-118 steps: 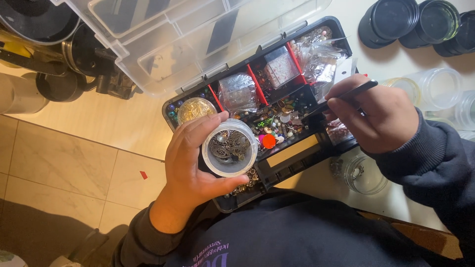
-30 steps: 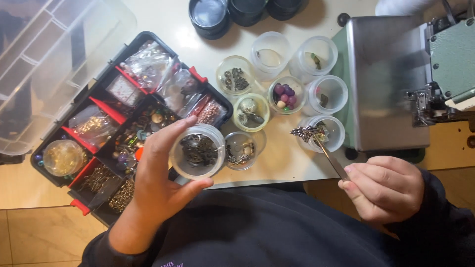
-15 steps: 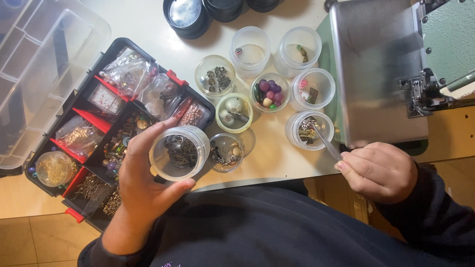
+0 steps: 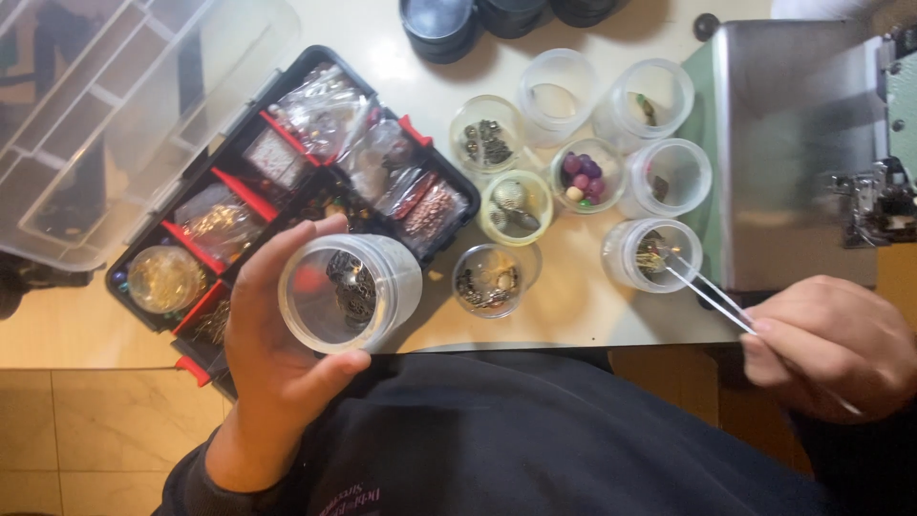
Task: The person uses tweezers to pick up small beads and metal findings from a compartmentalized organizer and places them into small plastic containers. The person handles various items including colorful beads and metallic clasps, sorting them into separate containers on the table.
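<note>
My left hand (image 4: pixel 272 354) grips a clear plastic jar (image 4: pixel 349 291) with small dark metal pieces inside, held above the near edge of a black compartment box (image 4: pixel 287 191). My right hand (image 4: pixel 831 344) pinches thin metal tweezers (image 4: pixel 712 291). Their tips reach into a small clear cup (image 4: pixel 652 253) that holds gold-coloured bits, at the table's near edge.
Several small clear cups (image 4: pixel 521 205) with beads and metal parts stand on the cream table (image 4: pixel 573 306). The box's clear lid (image 4: pixel 124 105) lies open at left. Dark round lids (image 4: pixel 439 24) sit at the far edge. A sewing machine (image 4: pixel 812 143) stands at right.
Since the earliest frame the view swung right from the box toward the cups. My right hand brought the tweezers with a small piece down into the cup; my left hand kept holding the jar.
</note>
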